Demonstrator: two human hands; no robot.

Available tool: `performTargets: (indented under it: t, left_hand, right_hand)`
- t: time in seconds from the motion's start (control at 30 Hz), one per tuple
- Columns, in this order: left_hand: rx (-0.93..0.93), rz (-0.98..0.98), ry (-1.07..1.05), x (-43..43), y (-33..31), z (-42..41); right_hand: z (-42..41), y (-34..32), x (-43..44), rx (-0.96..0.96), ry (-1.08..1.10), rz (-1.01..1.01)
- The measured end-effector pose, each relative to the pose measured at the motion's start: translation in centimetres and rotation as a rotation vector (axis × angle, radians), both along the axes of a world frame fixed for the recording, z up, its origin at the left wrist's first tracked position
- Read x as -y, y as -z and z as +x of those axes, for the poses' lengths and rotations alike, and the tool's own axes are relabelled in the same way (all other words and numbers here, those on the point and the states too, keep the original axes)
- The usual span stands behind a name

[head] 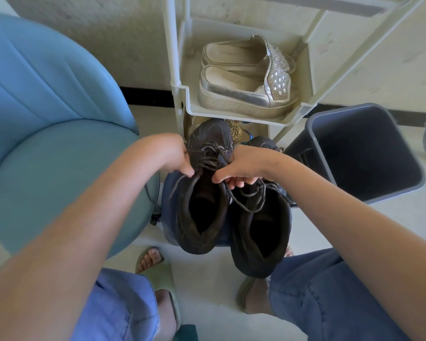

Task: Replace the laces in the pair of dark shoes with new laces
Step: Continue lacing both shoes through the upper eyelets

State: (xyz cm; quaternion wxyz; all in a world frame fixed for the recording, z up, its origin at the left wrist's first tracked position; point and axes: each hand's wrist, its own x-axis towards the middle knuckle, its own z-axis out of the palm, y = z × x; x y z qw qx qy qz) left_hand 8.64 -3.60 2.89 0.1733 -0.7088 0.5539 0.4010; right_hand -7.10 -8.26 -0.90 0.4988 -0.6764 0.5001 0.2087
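Head view, and it's early days: the pair of dark shoes [199, 239] sits side by side just in front of the white shoe rack [190, 104], heels toward the person. The old laces [208, 164], grey and speckled, are threaded through both shoes, and no new laces show anywhere. Left hand [175, 156] is curled, pinching a strand at the eyelets of the shoe on the left. Right hand [239, 166] is curled too, gripping a loose loop. The leather looks scuffed and worn. My read: unlacing is just starting, and everything else remains.
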Motion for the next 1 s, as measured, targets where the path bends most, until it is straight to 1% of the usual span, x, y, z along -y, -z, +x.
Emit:
performTargets:
  t: [0.13, 0.2, 0.3, 0.37, 0.43, 0.53, 0.57, 0.63, 0.67, 0.73, 0.8, 0.9, 1.0]
  left_hand:
    - [-0.154, -0.050, -0.093, -0.8, -0.7, 1.3]
    - [-0.161, -0.095, -0.099, -1.0, -0.9, 1.8]
    - [-0.172, -0.102, -0.123, -1.2, -1.3, 2.2]
    - [-0.212, -0.179, -0.181, -1.0, -1.5, 2.0]
    - [-0.332, -0.296, -0.310, -0.5, -2.1, 1.7]
    - [-0.615, -0.504, -0.602, 0.3, -3.6, 1.3]
    - [-0.709, -0.580, -0.675, 0.5, -4.3, 1.1]
    - [-0.872, -0.689, -0.749, 0.5, -5.9, 0.5]
    - [-0.933, -0.713, -0.765, 0.4, -6.8, 0.0]
    - [-1.033, -0.733, -0.817, 0.5, -8.3, -1.1]
    - [-1.084, -0.779, -0.888, 0.4, -9.8, -2.3]
    - [-1.205, -0.872, -0.978, 0.4, -12.3, -3.4]
    - [-1.366, -0.851, -1.037, 0.2, -14.8, -3.7]
  right_hand:
    - [0.2, 0.1, -0.1, 0.010, 0.015, -0.002]
    - [0.0, 0.1, 0.0, 0.022, 0.013, 0.021]
    - [-0.4, -0.2, 0.1, 0.050, -0.015, 0.040]
    - [-0.9, -0.9, 0.4, 0.085, -0.023, -0.004]
    - [-1.2, -2.0, 0.9, 0.211, 0.074, -0.089]
    - [-1.2, -4.6, 1.4, 0.558, 0.346, -0.164]
    - [-1.1, -5.5, 1.4, 0.662, 0.403, -0.179]
    - [-1.0, -7.1, 0.7, 0.815, 0.437, -0.198]
    - [-0.8, -7.9, 0.2, 0.850, 0.419, -0.220]
    - [-0.3, -9.3, -0.8, 0.851, 0.354, -0.306]
    - [0.4, -10.9, -1.6, 0.849, 0.327, -0.369]
    - [1.3, -13.3, -2.2, 0.894, 0.379, -0.447]
    - [1.7, -15.6, -2.3, 0.904, 0.431, -0.561]
